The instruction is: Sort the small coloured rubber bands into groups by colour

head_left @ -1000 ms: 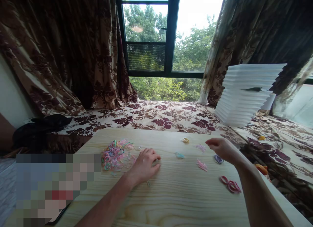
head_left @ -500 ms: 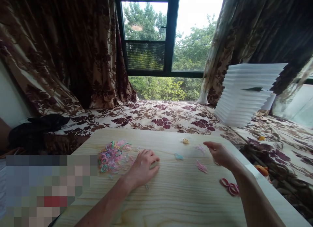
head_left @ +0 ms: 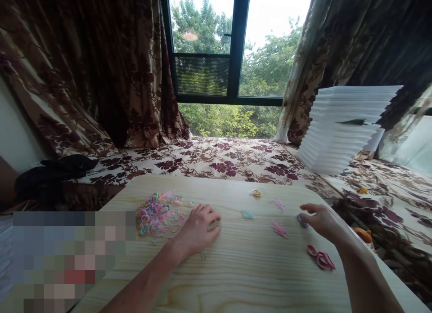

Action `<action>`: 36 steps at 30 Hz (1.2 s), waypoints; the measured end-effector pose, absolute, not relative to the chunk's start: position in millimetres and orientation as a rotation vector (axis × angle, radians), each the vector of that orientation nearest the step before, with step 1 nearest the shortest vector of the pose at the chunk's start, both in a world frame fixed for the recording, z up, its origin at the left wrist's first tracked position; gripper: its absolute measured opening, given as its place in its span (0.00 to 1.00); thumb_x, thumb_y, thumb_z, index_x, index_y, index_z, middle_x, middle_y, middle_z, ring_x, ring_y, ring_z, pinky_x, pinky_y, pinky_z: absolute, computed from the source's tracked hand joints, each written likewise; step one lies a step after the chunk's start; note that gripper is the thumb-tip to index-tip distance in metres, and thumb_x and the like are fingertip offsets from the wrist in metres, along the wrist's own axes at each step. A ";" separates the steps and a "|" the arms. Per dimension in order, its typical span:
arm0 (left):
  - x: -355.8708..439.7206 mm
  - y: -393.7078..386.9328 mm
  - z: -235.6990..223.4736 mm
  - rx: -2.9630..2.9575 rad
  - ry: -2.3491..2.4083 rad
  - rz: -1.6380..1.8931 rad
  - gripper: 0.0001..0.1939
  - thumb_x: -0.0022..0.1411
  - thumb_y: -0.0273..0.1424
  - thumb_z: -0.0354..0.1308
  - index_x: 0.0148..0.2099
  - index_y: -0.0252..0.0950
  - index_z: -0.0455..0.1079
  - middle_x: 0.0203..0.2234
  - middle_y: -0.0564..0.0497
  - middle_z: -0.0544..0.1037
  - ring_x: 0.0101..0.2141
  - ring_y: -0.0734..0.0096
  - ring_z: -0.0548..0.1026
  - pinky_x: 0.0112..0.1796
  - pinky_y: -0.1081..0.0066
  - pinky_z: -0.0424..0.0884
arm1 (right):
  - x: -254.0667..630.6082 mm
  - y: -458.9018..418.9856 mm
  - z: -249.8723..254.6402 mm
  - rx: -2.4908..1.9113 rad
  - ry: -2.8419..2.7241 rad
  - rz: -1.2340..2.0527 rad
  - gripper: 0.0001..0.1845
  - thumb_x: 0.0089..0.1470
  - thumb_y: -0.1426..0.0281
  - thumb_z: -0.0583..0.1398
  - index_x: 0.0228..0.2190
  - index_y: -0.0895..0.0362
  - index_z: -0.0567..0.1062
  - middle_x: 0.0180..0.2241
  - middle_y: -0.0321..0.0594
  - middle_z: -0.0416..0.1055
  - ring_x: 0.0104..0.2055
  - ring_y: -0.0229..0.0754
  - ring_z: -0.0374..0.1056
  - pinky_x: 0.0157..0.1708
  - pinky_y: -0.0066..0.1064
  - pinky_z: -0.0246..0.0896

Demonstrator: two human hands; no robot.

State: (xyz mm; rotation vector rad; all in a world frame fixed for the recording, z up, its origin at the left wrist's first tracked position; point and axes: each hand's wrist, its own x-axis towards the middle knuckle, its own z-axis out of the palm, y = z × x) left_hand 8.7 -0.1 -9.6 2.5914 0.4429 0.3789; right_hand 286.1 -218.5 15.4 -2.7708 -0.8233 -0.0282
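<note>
My left hand [head_left: 201, 225] rests on the pale wooden table [head_left: 236, 277] with fingers loosely bent and apart, just right of a mixed pile of small elastic hair ties [head_left: 153, 216]. A thin pale piece [head_left: 203, 255] lies below its wrist. At the right, my right hand [head_left: 326, 223] is open, thumb and forefinger apart, next to purple hair ties [head_left: 301, 220]. In front of it lie pink hair ties [head_left: 280, 229] and lilac ones [head_left: 277, 203]. Teal ties [head_left: 247, 214], yellow ties [head_left: 256, 193] and thicker dark-pink rings [head_left: 320, 257] form separate groups.
A tall stack of white paper [head_left: 344, 133] stands beyond the table's right corner on flowered cloth [head_left: 222, 160]. An orange toy-like thing [head_left: 362, 234] sits by the right edge. A black bag-like bundle [head_left: 54, 173] lies at left, above a pixelated area. Curtains frame a window.
My right hand has moved right and its fingers have parted, leaving the purple hair ties in sight beside it. My left hand has stayed almost in place. The view has shifted slightly.
</note>
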 end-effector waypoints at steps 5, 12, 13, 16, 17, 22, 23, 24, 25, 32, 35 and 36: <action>9.7 0.5 -10.0 2.598 0.447 0.373 0.11 0.55 0.31 0.53 0.41 0.39 0.72 0.37 0.49 0.72 0.42 0.64 0.66 0.47 0.66 0.61 | 281.7 -216.3 10.6 -2.817 -0.871 0.070 0.14 0.44 0.68 0.56 0.32 0.54 0.79 0.33 0.43 0.77 0.36 0.48 0.72 0.33 0.33 0.63; 10.3 1.0 -9.1 2.592 0.449 0.349 0.11 0.55 0.30 0.53 0.41 0.39 0.72 0.37 0.50 0.72 0.43 0.66 0.66 0.47 0.67 0.60 | 249.4 -188.8 36.3 -2.567 -0.953 -0.201 0.18 0.46 0.64 0.55 0.37 0.55 0.78 0.31 0.43 0.76 0.31 0.44 0.71 0.30 0.31 0.61; 10.3 0.9 -8.8 2.597 0.453 0.349 0.11 0.55 0.30 0.53 0.41 0.39 0.72 0.37 0.50 0.72 0.43 0.66 0.66 0.47 0.66 0.61 | 244.6 -178.5 38.4 -2.521 -0.999 -0.175 0.17 0.47 0.65 0.54 0.37 0.55 0.78 0.31 0.42 0.76 0.31 0.44 0.71 0.30 0.30 0.60; 10.3 0.8 -9.0 2.610 0.462 0.364 0.11 0.55 0.31 0.54 0.41 0.39 0.72 0.36 0.50 0.72 0.42 0.65 0.66 0.47 0.66 0.61 | 239.7 -144.8 37.6 -2.494 -1.089 -0.062 0.16 0.50 0.65 0.53 0.34 0.56 0.79 0.28 0.40 0.76 0.31 0.41 0.70 0.29 0.27 0.58; 10.3 0.8 -9.5 2.611 0.461 0.371 0.11 0.55 0.31 0.54 0.41 0.39 0.72 0.36 0.50 0.72 0.42 0.66 0.66 0.46 0.66 0.61 | 241.7 -134.6 35.2 -2.507 -1.091 -0.047 0.16 0.50 0.66 0.53 0.32 0.57 0.79 0.26 0.40 0.76 0.30 0.41 0.70 0.28 0.27 0.58; 10.3 1.9 -11.8 2.612 0.447 0.384 0.12 0.55 0.31 0.54 0.42 0.40 0.72 0.37 0.50 0.72 0.43 0.65 0.66 0.47 0.66 0.61 | 265.3 -102.5 20.6 -2.618 -1.055 0.008 0.15 0.48 0.65 0.55 0.27 0.58 0.80 0.25 0.43 0.76 0.29 0.41 0.70 0.25 0.27 0.57; 10.3 2.1 -11.9 2.615 0.445 0.381 0.12 0.55 0.31 0.54 0.42 0.40 0.72 0.37 0.50 0.72 0.43 0.65 0.66 0.47 0.66 0.61 | 269.8 -99.2 18.6 -2.640 -1.056 0.023 0.13 0.47 0.65 0.56 0.26 0.58 0.80 0.24 0.43 0.76 0.28 0.41 0.70 0.25 0.27 0.57; 10.3 2.2 -11.8 2.619 0.443 0.380 0.12 0.55 0.31 0.54 0.42 0.40 0.72 0.37 0.50 0.72 0.43 0.65 0.66 0.47 0.66 0.61 | 273.7 -96.6 17.0 -2.662 -1.059 0.037 0.12 0.46 0.66 0.58 0.24 0.58 0.79 0.23 0.43 0.75 0.28 0.41 0.70 0.24 0.27 0.57; 10.2 2.3 -11.7 2.621 0.441 0.379 0.12 0.55 0.31 0.54 0.42 0.40 0.72 0.37 0.50 0.72 0.43 0.65 0.65 0.47 0.66 0.61 | 276.9 -94.4 15.8 -2.680 -1.065 0.053 0.10 0.44 0.67 0.59 0.22 0.59 0.79 0.22 0.43 0.75 0.27 0.41 0.70 0.24 0.27 0.57; 8.8 2.1 -13.4 2.616 0.435 0.397 0.11 0.55 0.31 0.54 0.41 0.40 0.72 0.37 0.50 0.71 0.42 0.65 0.65 0.47 0.66 0.61 | 287.7 -89.9 13.6 -2.738 -1.093 0.142 0.06 0.39 0.70 0.61 0.21 0.58 0.79 0.20 0.42 0.73 0.25 0.41 0.69 0.24 0.27 0.58; 8.5 2.5 -14.2 2.618 0.431 0.402 0.10 0.55 0.32 0.54 0.41 0.39 0.72 0.37 0.50 0.71 0.42 0.65 0.65 0.47 0.66 0.61 | 288.4 -90.3 13.6 -2.743 -1.099 0.156 0.07 0.38 0.72 0.61 0.23 0.59 0.79 0.22 0.43 0.74 0.26 0.41 0.69 0.24 0.28 0.58; 8.6 2.6 -14.2 2.618 0.430 0.401 0.11 0.55 0.32 0.55 0.41 0.39 0.72 0.37 0.50 0.71 0.42 0.66 0.65 0.47 0.66 0.60 | 288.2 -90.3 13.4 -2.744 -1.098 0.157 0.07 0.38 0.72 0.61 0.23 0.59 0.79 0.22 0.43 0.74 0.26 0.41 0.69 0.24 0.28 0.57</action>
